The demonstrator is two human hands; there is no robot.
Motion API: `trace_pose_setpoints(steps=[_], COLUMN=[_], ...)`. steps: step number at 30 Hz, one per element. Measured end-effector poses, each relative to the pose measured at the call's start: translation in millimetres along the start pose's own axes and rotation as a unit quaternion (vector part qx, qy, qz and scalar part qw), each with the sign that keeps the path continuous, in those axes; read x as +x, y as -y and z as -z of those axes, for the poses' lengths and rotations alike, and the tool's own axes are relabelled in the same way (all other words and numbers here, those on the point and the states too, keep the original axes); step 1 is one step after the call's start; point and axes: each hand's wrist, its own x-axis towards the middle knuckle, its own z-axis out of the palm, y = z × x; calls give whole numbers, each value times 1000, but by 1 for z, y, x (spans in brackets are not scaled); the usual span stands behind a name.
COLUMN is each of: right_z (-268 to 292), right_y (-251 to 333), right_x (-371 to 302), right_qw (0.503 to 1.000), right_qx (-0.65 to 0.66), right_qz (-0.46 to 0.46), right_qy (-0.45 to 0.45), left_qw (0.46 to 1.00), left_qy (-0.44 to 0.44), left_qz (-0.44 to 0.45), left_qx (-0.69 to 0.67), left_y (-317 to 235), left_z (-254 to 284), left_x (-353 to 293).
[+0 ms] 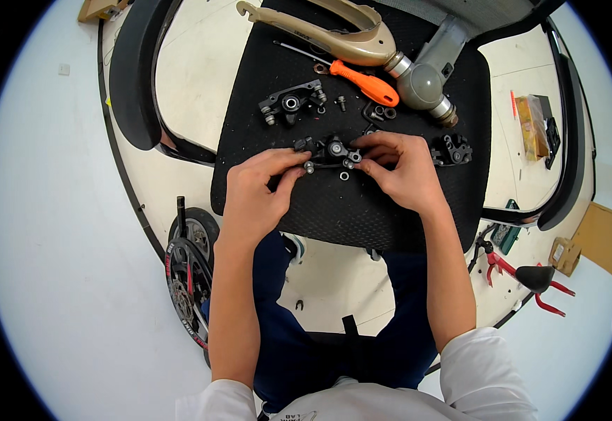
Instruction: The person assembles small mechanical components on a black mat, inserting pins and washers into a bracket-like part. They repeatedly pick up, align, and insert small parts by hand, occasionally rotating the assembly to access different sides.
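Observation:
Both hands pinch a black disc brake caliper at the near middle of a black chair seat. My left hand grips its left end between thumb and fingertips, by a small silver bolt end. At its right end, my right hand closes thumb and fingers on it; its curled fingers are partly hidden. A small silver washer lies just in front of the caliper. Behind it rests a second caliper with a bracket, and a third black caliper sits right of my right hand.
An orange-handled screwdriver, a short bolt and a beige fork lie farther back on the seat. Armrests flank it. Wheels stand at left on the floor; a red frame part and cardboard at right.

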Motion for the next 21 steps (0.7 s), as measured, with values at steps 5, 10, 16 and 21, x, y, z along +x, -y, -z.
trace_pose_setpoints(steps=[5,10,16,21], right_z=[3,5,-10,-15], right_y=[6,16,16,16], right_x=[0,-11,-23,-30], right_qw=[1000,990,993,998], right_qx=[17,-57,-111,-3], right_qz=[-3,112,46,-42], right_qy=[-6,-64,-20,-43], left_qw=[999,999,997,986], left_qy=[8,5,-14,-49], left_qz=[16,-3,11,47], left_qx=[-47,-50,-80,-153], left_y=[-2,0,-3,-19], left_z=[0,-3,-6,-3], left_x=[4,4,2,-13])
